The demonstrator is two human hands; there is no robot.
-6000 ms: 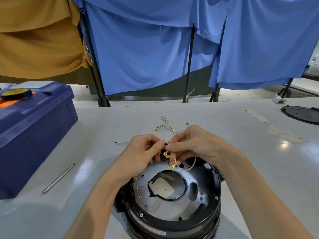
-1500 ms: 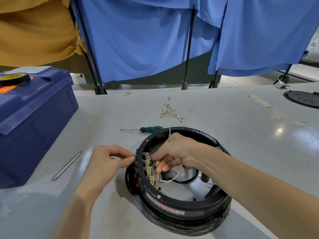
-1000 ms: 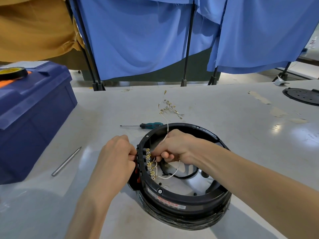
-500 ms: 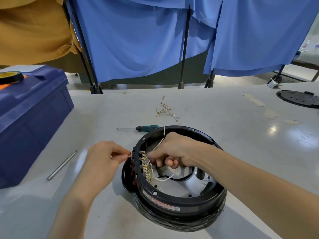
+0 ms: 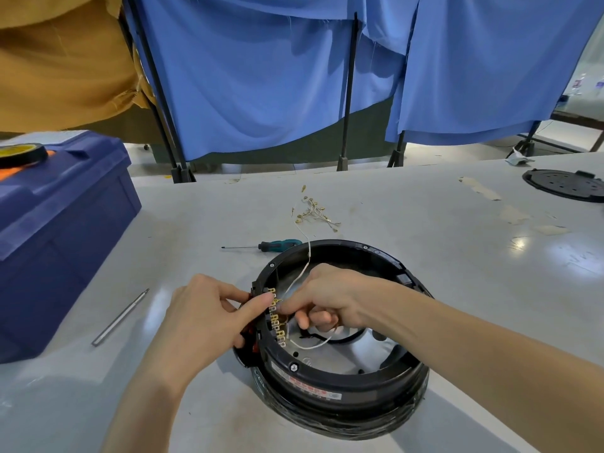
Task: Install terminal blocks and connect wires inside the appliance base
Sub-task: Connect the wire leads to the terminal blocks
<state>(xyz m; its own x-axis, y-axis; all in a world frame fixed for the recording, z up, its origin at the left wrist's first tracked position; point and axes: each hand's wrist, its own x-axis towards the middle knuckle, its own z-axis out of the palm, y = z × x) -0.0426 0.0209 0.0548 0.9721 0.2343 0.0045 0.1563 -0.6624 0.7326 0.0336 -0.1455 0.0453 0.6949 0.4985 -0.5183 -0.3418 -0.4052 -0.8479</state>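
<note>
A round black appliance base [image 5: 340, 380] lies on the grey table, open side up. A terminal block [image 5: 277, 318] with a row of brass tabs sits at its left rim. My left hand [image 5: 209, 318] grips the rim from outside, thumb pressed on the block's top tabs. My right hand [image 5: 330, 299] reaches inside the base and pinches a thin white wire [image 5: 305, 263] at the brass tabs. The wire runs up over the far rim and loops below my fingers. A heap of spare wires with brass terminals [image 5: 313, 214] lies beyond the base.
A green-handled screwdriver [image 5: 264, 246] lies just behind the base. A metal rod [image 5: 121, 317] lies at the left, near a big blue toolbox [image 5: 55, 230] with a tape roll [image 5: 21, 154] on it. A black perforated disc [image 5: 565, 184] sits at far right. Blue cloth screens stand behind.
My left hand has closed in from beside the rim onto the terminal block, thumb now on the tabs. My right hand stays inside the base on the wire.
</note>
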